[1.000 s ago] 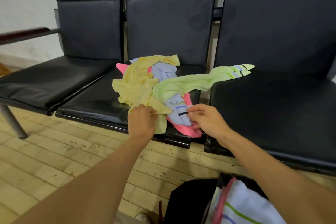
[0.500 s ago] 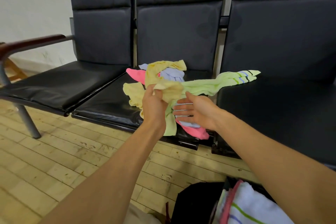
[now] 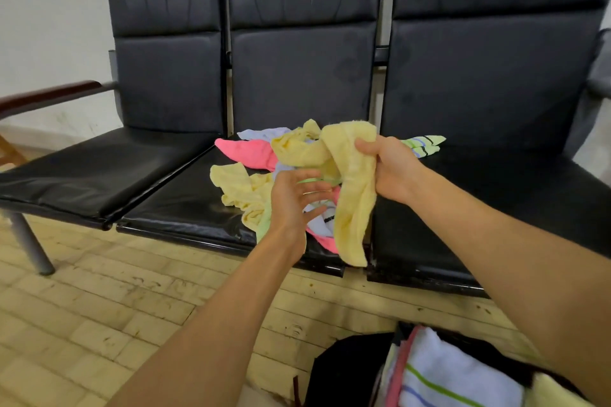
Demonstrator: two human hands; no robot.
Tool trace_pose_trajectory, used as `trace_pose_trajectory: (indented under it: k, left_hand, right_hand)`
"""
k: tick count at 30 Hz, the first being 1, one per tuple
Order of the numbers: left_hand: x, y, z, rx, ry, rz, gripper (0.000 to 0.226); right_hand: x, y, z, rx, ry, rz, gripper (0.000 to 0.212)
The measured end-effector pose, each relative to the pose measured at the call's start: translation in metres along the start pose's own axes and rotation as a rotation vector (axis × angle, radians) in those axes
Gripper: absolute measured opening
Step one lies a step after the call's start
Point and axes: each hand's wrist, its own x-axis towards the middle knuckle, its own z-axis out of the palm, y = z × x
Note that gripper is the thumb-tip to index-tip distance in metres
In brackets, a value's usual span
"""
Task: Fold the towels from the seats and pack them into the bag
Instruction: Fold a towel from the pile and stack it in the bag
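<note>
One yellow towel (image 3: 353,188) hangs from the right hand (image 3: 391,168), fingers clamped on its top, likely to shake it straight; left hand (image 3: 294,201) reaches, fingers spread.

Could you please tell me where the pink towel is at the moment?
In the head view the pink towel lies in the pile on the middle seat, at its left rear, partly under the yellow towel that the right hand holds.

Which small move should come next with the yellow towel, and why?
Probably the open left hand should take the hanging end of the yellow towel. Only the right hand grips it, twisted, part still on the pile.
</note>
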Motion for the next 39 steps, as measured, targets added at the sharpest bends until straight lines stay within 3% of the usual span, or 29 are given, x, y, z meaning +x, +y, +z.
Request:
trace_pose_trajectory:
  k: [4,9,13,16,19,22,24,28,32,39]
  left_hand:
    - [0.005,-0.013,0.020,0.013,-0.010,-0.195,0.043]
    - [0.006,-0.027,0.055,-0.351,-0.195,-0.372,0.071]
    - [0.005,-0.040,0.089,-0.426,-0.259,-0.383,0.054]
    - [0.003,-0.054,0.110,-0.416,-0.160,-0.398,0.042]
    - [-0.001,-0.065,0.126,-0.302,-0.047,-0.388,0.025]
    - [-0.008,-0.070,0.143,-0.151,0.008,-0.371,0.016]
    - [-0.018,-0.070,0.150,-0.158,-0.055,-0.357,0.021]
    - [-0.031,-0.066,0.161,-0.059,-0.148,-0.290,0.028]
    - [-0.049,-0.056,0.166,0.067,-0.261,-0.255,0.029]
    - [-0.076,-0.044,0.165,0.296,-0.440,-0.144,0.013]
  right_hand:
    - [-0.031,-0.032,-0.016,0.023,-0.066,-0.097,0.027]
    - [-0.073,-0.046,-0.064,0.033,-0.135,-0.137,0.039]
    - [-0.108,-0.034,-0.113,0.029,-0.219,-0.096,0.038]
    - [-0.130,-0.014,-0.147,-0.081,-0.190,-0.014,0.031]
    - [-0.143,0.010,-0.179,-0.211,-0.203,0.095,0.028]
    - [-0.143,0.029,-0.196,-0.150,-0.064,0.138,0.036]
    - [-0.136,0.033,-0.199,-0.201,0.046,0.088,0.046]
    - [-0.134,0.035,-0.198,-0.306,0.270,0.026,0.040]
    - [-0.139,0.033,-0.192,-0.410,0.258,0.096,0.041]
    - [-0.161,0.021,-0.175,-0.202,0.288,-0.002,0.050]
